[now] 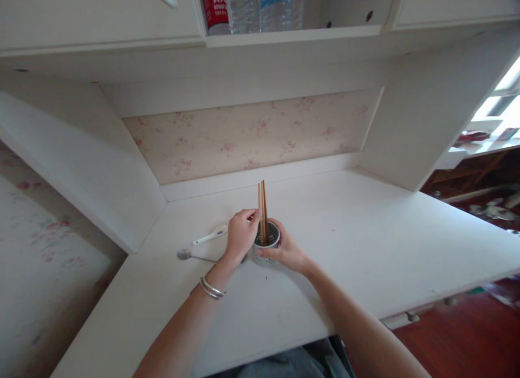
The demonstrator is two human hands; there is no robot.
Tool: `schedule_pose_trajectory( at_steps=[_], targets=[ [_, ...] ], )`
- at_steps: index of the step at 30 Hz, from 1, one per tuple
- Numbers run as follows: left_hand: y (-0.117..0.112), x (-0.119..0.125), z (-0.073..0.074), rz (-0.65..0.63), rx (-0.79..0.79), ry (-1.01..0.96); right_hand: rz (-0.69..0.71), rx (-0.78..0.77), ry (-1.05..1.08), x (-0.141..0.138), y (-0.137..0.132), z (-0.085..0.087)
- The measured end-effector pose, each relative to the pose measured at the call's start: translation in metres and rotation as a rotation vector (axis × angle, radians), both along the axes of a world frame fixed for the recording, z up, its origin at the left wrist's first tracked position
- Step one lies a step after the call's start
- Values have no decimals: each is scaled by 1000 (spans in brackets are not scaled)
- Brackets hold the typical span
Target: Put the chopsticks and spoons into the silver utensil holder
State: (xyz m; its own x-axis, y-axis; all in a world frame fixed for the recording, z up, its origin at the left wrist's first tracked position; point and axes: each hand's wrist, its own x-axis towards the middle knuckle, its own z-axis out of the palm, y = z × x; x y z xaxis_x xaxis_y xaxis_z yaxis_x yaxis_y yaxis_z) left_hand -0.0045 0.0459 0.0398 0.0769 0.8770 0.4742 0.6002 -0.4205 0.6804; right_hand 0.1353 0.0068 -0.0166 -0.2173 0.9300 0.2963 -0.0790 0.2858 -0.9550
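A round metal utensil holder (266, 259) with small holes in its side stands on the white desktop. Several wooden chopsticks (264, 210) rise upright out of it. My left hand (241, 230) is closed in a pinch at the chopsticks, just above the rim; how many it grips I cannot tell. Round the holder's right side curls my right hand (286, 250), thumb at the front. Left of the holder lie a white spoon (209, 236) and a long-handled metal spoon (184, 254), both partly hidden by my left hand and wrist.
An overhead cabinet (292, 40) spans the space above, with plastic bottles (244, 10) on its open shelf. White side panels (390, 107) flank the desktop (345, 226). Drawer knobs (412, 316) show below the front edge at right.
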Motion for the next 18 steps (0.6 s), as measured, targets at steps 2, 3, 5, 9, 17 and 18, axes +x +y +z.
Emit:
schedule_pose_trajectory(
  at_steps=[2,3,5,9,17,18],
  targets=[
    [1,1,-1,1,11,7,4,3,4,0,0,0],
    [1,1,-1,-2,14,11,5,2,3,0,0,0],
    [1,1,-2,-6,14,13,3,0,-3,1,0,1],
    [0,0,-3,-22,-4,-5,6,5,-6,1,0,1],
    [-12,-6,-5,-124,-104,-151,11,-12,15,-1,-3,6],
    [-16,-7,-7,-138,-132,-186,10,-15,12,-1,-3,7]
  ],
)
